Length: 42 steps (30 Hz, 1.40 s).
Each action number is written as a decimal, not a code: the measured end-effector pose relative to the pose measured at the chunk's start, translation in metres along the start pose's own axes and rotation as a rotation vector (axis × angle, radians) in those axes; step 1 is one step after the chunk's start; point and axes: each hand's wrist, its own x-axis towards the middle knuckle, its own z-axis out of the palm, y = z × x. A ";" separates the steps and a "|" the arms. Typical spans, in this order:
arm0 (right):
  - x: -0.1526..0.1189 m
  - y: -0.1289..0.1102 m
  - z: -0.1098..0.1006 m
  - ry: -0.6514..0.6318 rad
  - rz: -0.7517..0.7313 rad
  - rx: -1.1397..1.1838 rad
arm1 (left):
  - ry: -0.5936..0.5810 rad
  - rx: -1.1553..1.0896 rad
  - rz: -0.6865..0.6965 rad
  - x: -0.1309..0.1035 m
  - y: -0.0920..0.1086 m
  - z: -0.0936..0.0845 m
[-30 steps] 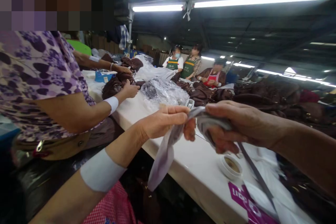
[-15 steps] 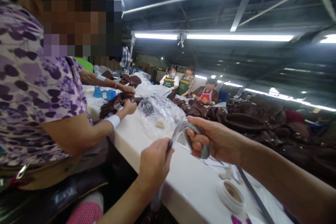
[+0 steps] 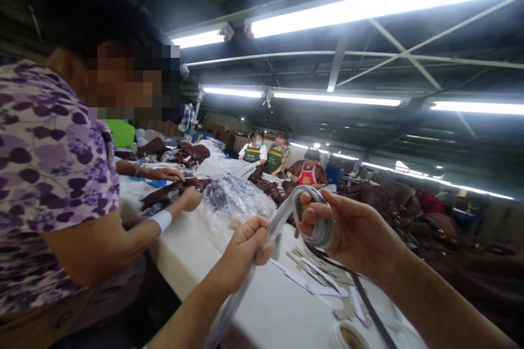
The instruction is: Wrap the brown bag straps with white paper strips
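Note:
A length of grey, shiny strip (image 3: 279,223) runs between my two hands. My right hand (image 3: 347,226) is closed on a coil of it, with several loops wound around the fingers. Lower and to the left, my left hand (image 3: 248,248) pinches the strip, and its tail hangs below that hand past the table edge. Both hands are in the air over the near side of the white table (image 3: 282,302).
At the left, a person in a purple patterned top (image 3: 57,158) handles dark brown pieces. Clear plastic bags (image 3: 239,199) lie mid-table. Flat strips (image 3: 319,278) and a white roll (image 3: 350,335) lie nearer. Brown items are piled right; several people are beyond.
The view has tilted up and shifted, showing more ceiling. My left hand has turned and lies lower on the strip, with the coil in my right hand now seen more openly.

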 end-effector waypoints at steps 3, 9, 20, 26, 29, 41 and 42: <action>0.005 0.000 0.003 -0.074 -0.055 0.038 | -0.078 -0.128 0.000 0.005 0.000 -0.001; 0.009 0.010 -0.008 -0.098 -0.030 0.120 | 0.034 0.324 0.149 -0.003 -0.009 -0.005; 0.011 0.014 0.004 -0.044 -0.264 0.024 | 0.335 1.367 0.502 0.007 -0.005 0.013; 0.027 0.006 0.020 -0.049 -0.413 -0.139 | 0.287 1.102 0.333 0.012 -0.001 0.016; 0.035 0.000 0.027 -0.024 -0.540 -0.198 | 0.194 0.933 0.283 0.010 0.009 0.016; 0.055 0.013 0.009 0.103 -0.732 -0.458 | -0.058 0.460 -0.087 -0.031 0.006 -0.016; 0.056 0.012 0.006 0.107 -0.756 -0.506 | -0.059 0.469 -0.076 -0.032 0.004 -0.017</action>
